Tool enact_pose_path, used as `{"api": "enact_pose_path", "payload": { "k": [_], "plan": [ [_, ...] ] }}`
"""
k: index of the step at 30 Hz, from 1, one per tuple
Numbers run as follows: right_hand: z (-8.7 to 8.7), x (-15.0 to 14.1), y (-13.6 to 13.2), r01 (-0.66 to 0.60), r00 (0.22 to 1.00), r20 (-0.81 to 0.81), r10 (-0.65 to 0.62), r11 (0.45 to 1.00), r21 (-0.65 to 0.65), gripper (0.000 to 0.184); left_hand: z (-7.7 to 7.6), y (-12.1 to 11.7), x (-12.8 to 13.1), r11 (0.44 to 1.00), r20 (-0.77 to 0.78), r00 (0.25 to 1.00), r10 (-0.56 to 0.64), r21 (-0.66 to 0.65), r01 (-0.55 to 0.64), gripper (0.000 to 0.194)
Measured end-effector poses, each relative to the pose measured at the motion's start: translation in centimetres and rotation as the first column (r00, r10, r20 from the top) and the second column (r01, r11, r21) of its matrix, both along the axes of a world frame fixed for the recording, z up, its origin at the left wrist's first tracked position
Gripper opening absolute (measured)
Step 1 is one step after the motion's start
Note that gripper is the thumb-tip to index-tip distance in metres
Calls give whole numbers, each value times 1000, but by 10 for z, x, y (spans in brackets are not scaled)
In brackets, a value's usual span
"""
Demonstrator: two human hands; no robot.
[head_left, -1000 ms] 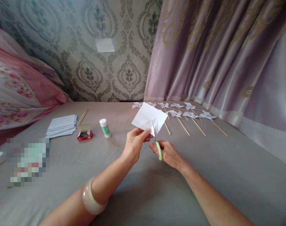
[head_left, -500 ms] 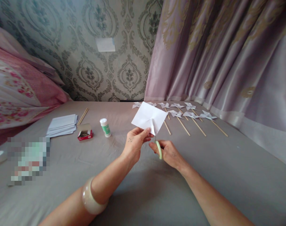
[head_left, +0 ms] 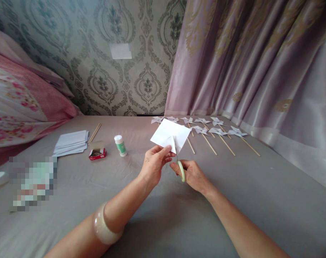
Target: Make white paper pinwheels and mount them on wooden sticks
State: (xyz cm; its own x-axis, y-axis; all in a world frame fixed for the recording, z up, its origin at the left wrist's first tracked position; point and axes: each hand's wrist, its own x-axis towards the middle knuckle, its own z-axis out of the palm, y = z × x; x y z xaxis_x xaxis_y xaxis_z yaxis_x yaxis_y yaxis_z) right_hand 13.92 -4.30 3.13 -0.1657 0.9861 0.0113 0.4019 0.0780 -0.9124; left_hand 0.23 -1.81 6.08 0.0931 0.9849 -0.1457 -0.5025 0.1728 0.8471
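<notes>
My left hand point(head_left: 155, 162) pinches the near edge of a square sheet of white paper point(head_left: 170, 129), holding it tilted above the grey cloth. In my right hand point(head_left: 191, 174) is a pair of scissors point(head_left: 181, 171) with pale green handles, my fingers closed around them. The blades reach into the paper from its near corner, along a slit that runs toward the middle. Part of the blades is hidden by the paper and my left fingers. Behind the sheet, several white paper pinwheels point(head_left: 218, 132) on wooden sticks lie in rows.
On the left are a stack of white paper point(head_left: 71, 141), thin wooden sticks point(head_left: 94, 133), a small red box point(head_left: 97, 154) of metal pieces and a green-and-white glue stick point(head_left: 121, 146). A patterned wall point(head_left: 146, 86) and curtain point(head_left: 219, 64) border the grey cloth surface point(head_left: 157, 229).
The sheet has dipped slightly at its far corner, and the flap beside the slit stands a little further apart. Both hands have stayed nearly where they were.
</notes>
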Motion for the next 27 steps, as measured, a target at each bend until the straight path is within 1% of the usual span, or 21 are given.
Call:
{"api": "enact_pose_path", "payload": {
  "k": [12, 17, 27],
  "plan": [
    [-3, 0, 0, -1, 1000, 9, 1, 1000, 17, 53, 4, 2, 1, 997, 93, 996, -17, -77, 24, 5],
    [-3, 0, 1, 5, 1000, 11, -5, 1000, 18, 53, 7, 2, 2, 992, 110, 994, -20, -123, 33, 6],
    [-5, 1, 1, -10, 1000, 2, 10, 1000, 12, 51, 8, 2, 1, 987, 137, 990, -30, -153, 51, 7]
  ]
}}
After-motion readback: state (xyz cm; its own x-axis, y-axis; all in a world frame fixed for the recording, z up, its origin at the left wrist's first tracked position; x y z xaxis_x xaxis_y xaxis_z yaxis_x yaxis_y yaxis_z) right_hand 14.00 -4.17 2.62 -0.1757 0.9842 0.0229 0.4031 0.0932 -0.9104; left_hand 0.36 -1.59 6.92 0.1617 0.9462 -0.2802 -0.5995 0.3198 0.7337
